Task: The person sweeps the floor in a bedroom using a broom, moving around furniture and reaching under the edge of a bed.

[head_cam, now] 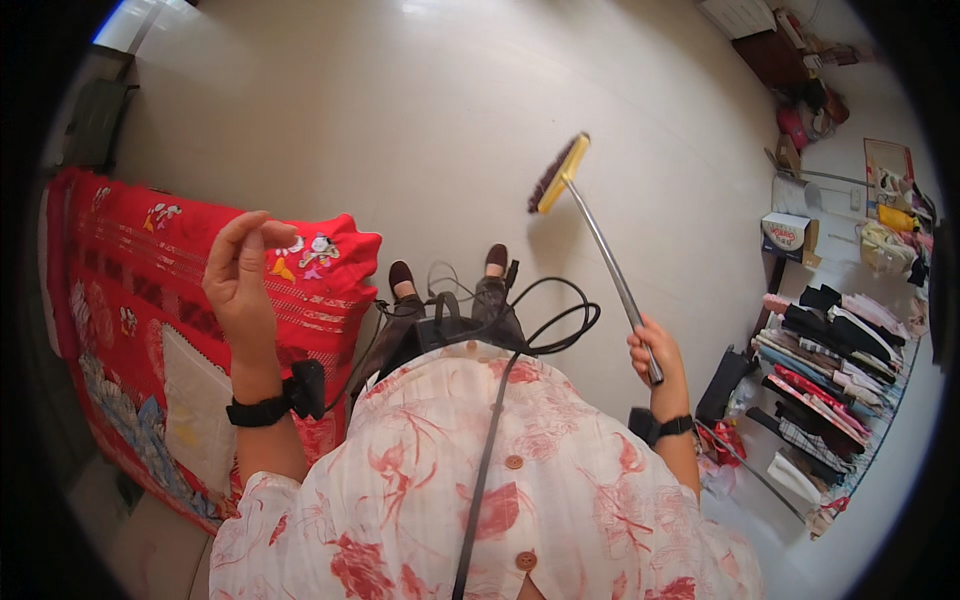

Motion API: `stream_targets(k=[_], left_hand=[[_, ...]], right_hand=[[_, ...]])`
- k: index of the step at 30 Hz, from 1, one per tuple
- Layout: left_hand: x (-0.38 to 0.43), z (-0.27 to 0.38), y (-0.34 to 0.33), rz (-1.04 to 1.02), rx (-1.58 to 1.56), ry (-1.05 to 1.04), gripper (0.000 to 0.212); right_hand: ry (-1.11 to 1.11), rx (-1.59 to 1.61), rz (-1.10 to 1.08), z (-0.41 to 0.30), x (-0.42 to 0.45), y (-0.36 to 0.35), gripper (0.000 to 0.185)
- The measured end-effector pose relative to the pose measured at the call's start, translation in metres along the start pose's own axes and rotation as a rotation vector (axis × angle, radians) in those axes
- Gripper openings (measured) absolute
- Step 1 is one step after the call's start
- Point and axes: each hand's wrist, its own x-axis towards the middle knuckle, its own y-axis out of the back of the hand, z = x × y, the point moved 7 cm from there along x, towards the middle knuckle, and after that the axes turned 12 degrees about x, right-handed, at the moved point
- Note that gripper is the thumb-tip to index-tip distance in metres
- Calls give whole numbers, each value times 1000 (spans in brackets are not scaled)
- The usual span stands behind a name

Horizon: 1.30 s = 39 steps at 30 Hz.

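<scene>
My right hand (661, 351) grips the upper end of a metal pole, part of a long-handled floor brush (609, 264). Its yellow head (564, 174) with dark bristles is tilted over the pale floor ahead of my feet; I cannot tell whether the bristles touch it. My left hand (241, 281) is raised in front of a bed with a red, cartoon-patterned cover (187, 255). Its fingers are loosely bent, and nothing shows in it. A black strap with a small device (306, 390) is on my left wrist, and another strap (664, 427) is on my right.
Black cables (562, 315) loop out from my waist above my dark shoes (495, 259). Several rows of folded clothes (832, 360) lie along the right side, near a printed box (789, 234). A pillow (196, 401) rests on the bed. The smooth floor (420, 112) stretches ahead.
</scene>
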Motion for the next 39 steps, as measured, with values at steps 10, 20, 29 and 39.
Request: stream_targets(k=[10, 20, 29, 39], left_hand=[[6, 23, -3, 94, -24, -26, 17], [17, -6, -11, 71, 46, 13, 19], [21, 14, 9, 109, 2, 68, 18], [44, 7, -10, 110, -15, 30, 18]], right_hand=[[-153, 103, 359, 55, -28, 110, 21], [-278, 203, 143, 48, 111, 20, 15], [-124, -74, -182, -27, 106, -186, 16], [66, -116, -274, -85, 73, -188, 45]])
